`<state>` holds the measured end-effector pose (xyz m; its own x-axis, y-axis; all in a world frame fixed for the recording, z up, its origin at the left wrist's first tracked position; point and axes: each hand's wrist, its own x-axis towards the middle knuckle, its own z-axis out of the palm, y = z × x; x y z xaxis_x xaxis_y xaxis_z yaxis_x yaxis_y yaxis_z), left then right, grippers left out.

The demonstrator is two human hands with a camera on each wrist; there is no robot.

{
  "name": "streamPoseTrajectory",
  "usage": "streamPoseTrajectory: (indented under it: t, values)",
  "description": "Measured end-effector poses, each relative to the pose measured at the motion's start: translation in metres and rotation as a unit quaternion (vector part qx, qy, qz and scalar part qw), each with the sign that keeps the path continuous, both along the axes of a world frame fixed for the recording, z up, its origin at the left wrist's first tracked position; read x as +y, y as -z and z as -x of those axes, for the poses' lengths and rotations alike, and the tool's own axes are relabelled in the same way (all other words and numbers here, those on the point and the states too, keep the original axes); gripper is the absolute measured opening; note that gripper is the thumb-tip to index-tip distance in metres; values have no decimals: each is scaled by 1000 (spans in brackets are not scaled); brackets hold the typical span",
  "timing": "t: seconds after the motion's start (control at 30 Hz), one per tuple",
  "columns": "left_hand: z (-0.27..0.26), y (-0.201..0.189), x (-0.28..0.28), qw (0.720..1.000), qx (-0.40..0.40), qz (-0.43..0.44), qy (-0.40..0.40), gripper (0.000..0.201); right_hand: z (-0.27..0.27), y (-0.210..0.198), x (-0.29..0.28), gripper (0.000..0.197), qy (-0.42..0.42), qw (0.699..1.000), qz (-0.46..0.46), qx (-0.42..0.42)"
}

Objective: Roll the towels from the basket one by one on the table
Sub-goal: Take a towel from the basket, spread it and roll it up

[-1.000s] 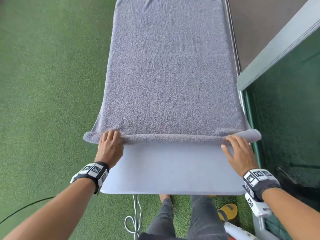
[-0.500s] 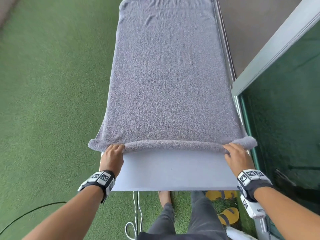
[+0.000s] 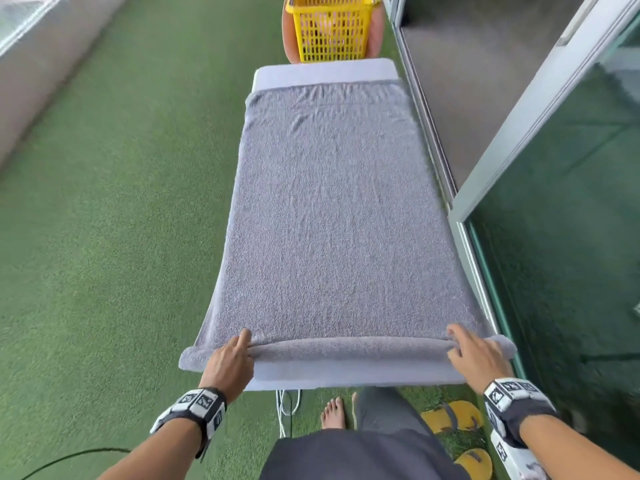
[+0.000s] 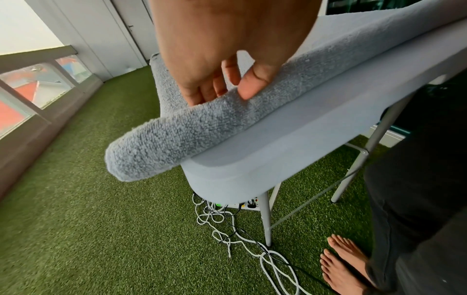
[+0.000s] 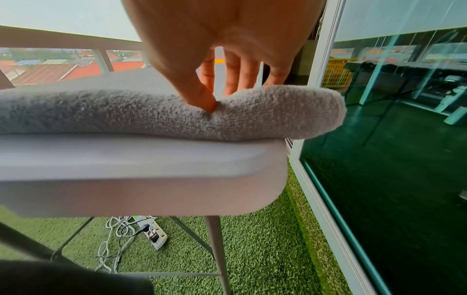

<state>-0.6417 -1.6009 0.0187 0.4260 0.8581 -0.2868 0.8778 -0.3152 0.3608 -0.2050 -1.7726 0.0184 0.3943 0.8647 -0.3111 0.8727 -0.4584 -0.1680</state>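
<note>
Currently, both the left hand (image 3: 230,362) and right hand (image 3: 476,356) pinch the rolled near edge of the grey towel (image 3: 332,220) at six o'clock on the white table (image 3: 325,69), the roll slightly thicker than a moment earlier, indicating rolling has only begun.

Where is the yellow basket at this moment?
In the head view, the basket stands at top centre, just beyond the far end of the table, past the spread towel.
</note>
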Motion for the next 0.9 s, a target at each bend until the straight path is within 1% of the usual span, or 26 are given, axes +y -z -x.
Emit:
streamPoseTrajectory:
  t: [0.03, 0.07, 0.13, 0.17, 0.2, 0.23, 0.27, 0.33, 0.37, 0.43, 0.47, 0.57, 0.67, 0.73, 0.8, 0.9]
  values:
    - [0, -1, 4, 1000, 2, -4, 7, 23, -2, 1, 3, 23, 1, 1000, -11, -6]
    - [1, 1, 7, 1000, 6, -13, 14, 25, -3, 1, 6, 32, -8, 1000, -15, -14]
    - [2, 1, 11, 999, 12, -42, 30, 33, -2, 4, 12, 58, -43, 998, -28, -25]
    - [2, 1, 13, 997, 24, -64, 36, 35, -1, 8, 13, 69, -51, 998, -44, -14]
    - [1, 3, 13, 995, 31, -87, 35, 35, 4, 8, 14, 75, -53, 997, -56, -2]
    - [0, 4, 13, 994, 25, -101, 27, 36, 9, 8, 14, 73, -52, 997, -56, 5]
    - [-3, 7, 11, 994, 13, -110, 15, 39, 14, 5, 12, 64, -54, 997, -50, 3]
    - [-8, 12, 6, 994, 17, -103, -9, 44, 16, 5, 6, 46, -54, 998, -40, -1]
    - [-11, 16, 3, 995, 28, -95, -19, 48, 15, 7, 2, 45, -56, 997, -45, -3]
    - [-12, 22, -1, 996, 51, -70, -31, 57, 11, 14, -1, 51, -61, 997, -53, -14]
    - [-13, 23, -1, 996, 59, -59, -35, 58, 9, 18, -2, 52, -60, 997, -54, -17]
    - [-18, 21, -1, 996, 61, -59, -29, 51, 4, 22, 1, 50, -44, 998, -48, -13]
    - [-15, 21, 1, 998, 39, -45, -19, 45, -1, 16, 12, 45, -53, 998, -26, -16]
    - [-10, 23, 4, 999, 27, -34, -15, 36, -5, 12, 20, 38, -57, 998, -4, -13]
    - [-6, 23, 8, 999, 25, -42, 5, 23, -12, 11, 29, 27, -54, 998, 10, -26]
    - [-5, 18, 15, 998, 34, -46, 26, 27, -14, 8, 44, 19, -41, 998, 40, -32]
